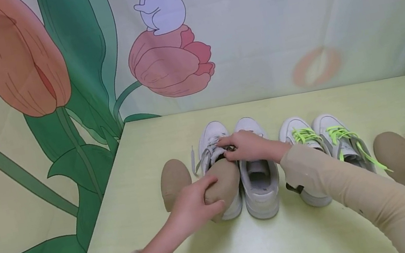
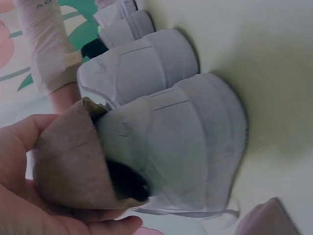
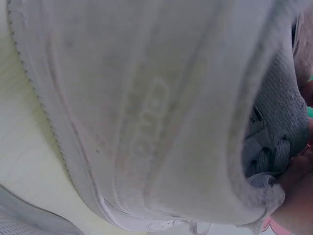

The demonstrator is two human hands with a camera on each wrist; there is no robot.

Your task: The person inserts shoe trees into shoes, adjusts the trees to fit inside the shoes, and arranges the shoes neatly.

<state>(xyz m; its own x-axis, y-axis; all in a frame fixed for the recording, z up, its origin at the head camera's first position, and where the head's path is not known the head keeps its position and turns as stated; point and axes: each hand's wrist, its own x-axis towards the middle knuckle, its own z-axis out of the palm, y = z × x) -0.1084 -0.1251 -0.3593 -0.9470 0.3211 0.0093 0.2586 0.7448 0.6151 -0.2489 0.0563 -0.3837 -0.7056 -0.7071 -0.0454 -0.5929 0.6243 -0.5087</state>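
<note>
A hollow brown pulp shoe insert (image 2: 73, 161) is gripped in my left hand (image 1: 196, 204), thumb on one side and fingers on the other. It sits over the opening of the leftmost white sneaker (image 1: 212, 136), whose grey laces are loose. With thumb and fingers, my right hand (image 1: 248, 145) pinches that sneaker's tongue area, just beyond the insert; the exact contact is partly hidden. The matching white sneaker (image 1: 264, 206) stands close on the right, under my right hand, its opening showing. In the right wrist view a white sneaker side (image 3: 146, 117) fills most of the picture.
Another brown insert (image 1: 175, 181) lies left of the sneakers. To the right stand two white sneakers with neon green laces (image 1: 306, 135), partly covered by my right sleeve (image 1: 341, 174). Two more inserts (image 1: 403, 159) lie at the table's right. A printed cloth (image 1: 251, 36) hangs behind.
</note>
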